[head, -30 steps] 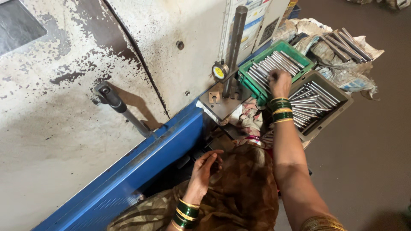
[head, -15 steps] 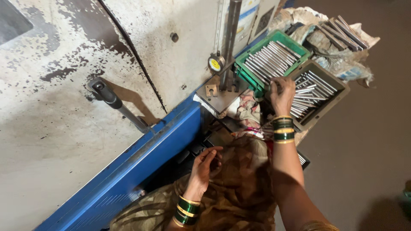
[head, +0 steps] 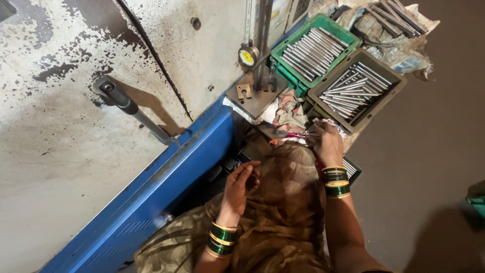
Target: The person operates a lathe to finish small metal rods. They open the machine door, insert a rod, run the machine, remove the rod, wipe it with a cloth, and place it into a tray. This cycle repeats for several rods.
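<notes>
My right hand is drawn back near my lap, just in front of the grey crate of metal rods. Its fingers are closed around a thin rod that points left over a patterned cloth. A green crate holding several more rods stands behind the grey one. My left hand rests with curled fingers on the brown fabric over my lap, beside the blue machine edge. It holds nothing that I can see. Both wrists wear green and gold bangles.
A worn white machine panel with a black-handled lever fills the left. A dial gauge on a steel post and base plate stands by the crates. More rods lie on sacking at the top right. Dark floor lies to the right.
My right hand has pulled back from the green crate, past the grey crate, toward my lap. The left hand has stayed on the fabric.
</notes>
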